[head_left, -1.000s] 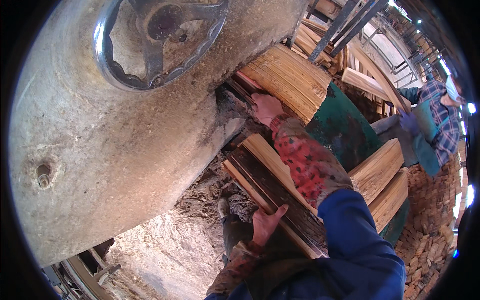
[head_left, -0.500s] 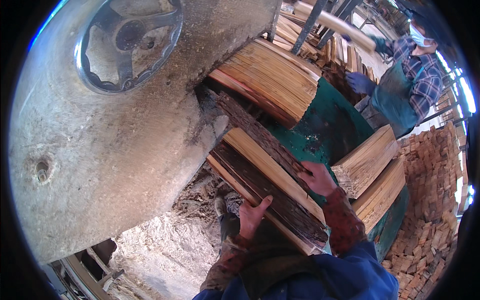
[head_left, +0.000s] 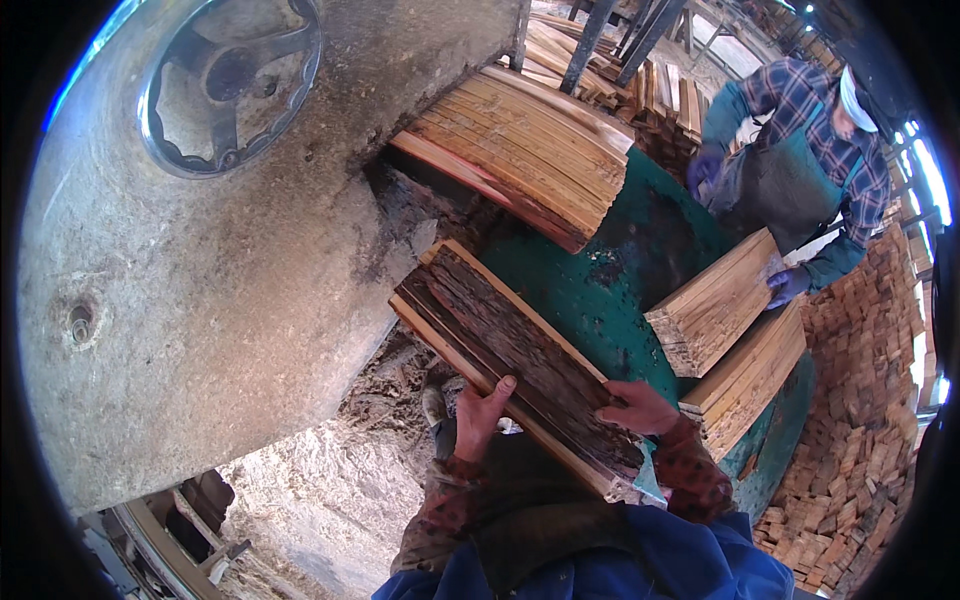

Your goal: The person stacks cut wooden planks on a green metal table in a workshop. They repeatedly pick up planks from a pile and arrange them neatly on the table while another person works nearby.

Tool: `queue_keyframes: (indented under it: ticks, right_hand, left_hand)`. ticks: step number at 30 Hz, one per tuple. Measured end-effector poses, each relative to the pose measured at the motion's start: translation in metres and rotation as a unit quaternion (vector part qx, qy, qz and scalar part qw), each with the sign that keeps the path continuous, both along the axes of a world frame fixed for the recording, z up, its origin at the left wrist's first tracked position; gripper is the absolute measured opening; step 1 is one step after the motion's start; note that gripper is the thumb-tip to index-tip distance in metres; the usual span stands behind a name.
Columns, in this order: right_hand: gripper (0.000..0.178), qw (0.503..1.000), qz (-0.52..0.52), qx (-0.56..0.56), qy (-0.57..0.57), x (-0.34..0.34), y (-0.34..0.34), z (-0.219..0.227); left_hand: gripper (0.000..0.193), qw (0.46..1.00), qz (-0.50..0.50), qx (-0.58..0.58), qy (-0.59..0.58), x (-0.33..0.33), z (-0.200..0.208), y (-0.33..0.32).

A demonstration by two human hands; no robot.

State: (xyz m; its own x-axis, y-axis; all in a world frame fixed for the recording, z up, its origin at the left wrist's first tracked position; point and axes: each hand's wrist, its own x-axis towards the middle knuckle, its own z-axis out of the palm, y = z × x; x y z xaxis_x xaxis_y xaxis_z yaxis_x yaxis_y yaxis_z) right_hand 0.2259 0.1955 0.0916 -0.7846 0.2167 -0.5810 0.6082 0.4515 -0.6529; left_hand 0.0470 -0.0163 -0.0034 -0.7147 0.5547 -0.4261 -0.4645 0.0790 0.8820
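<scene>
A bundle of bark-faced boards (head_left: 520, 345) lies slantwise in front of me, its dark rough bark upward and pale sawn edges along its sides. My left hand (head_left: 482, 412) is closed on the near left edge, thumb resting on top. At the opposite edge, near the lower end, my right hand (head_left: 640, 408) grips the bundle with its thumb on the bark. The fingers beneath the wood are hidden. Past the bundle spreads a green metal table (head_left: 650, 245), with a stack of sawn planks (head_left: 530, 150) at its far left.
To my left stands a large worn machine panel (head_left: 230, 280) with a handwheel (head_left: 230, 75). Two plank bundles (head_left: 715, 300) sit at the table's right. A co-worker (head_left: 800, 170) in gloves touches one. Piled wood pieces (head_left: 860, 370) rise at far right; sawdust (head_left: 320, 500) covers the floor.
The bark slab in my right hand has come over onto the boards in my left. The co-worker no longer holds up a long piece of wood and now has a hand on a plank bundle.
</scene>
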Motion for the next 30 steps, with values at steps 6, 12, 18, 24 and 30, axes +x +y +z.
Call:
queue_keyframes:
  ticks: [6,12,18,24,30]
  right_hand:
    - [0.059,0.966,0.032,0.190,0.175,-0.011,-0.018,0.002]
    - [0.068,0.951,0.012,0.201,0.233,-0.044,-0.047,-0.027]
    - [0.061,0.938,0.003,0.182,0.295,-0.051,-0.049,-0.037]
    - [0.055,0.923,0.007,0.185,0.338,-0.060,-0.055,-0.037]
    - [0.055,0.917,-0.001,0.210,0.340,-0.057,-0.063,-0.042]
  left_hand:
    - [0.048,0.998,-0.003,-0.045,0.036,-0.001,0.002,-0.001]
    - [0.045,0.999,0.004,-0.034,0.031,-0.001,0.009,0.002]
    - [0.039,0.999,-0.003,-0.026,0.019,-0.001,0.012,0.000]
    - [0.046,0.997,-0.005,-0.068,0.036,-0.004,0.009,0.004]
    - [0.052,0.997,0.009,-0.070,0.021,0.001,-0.002,0.005]
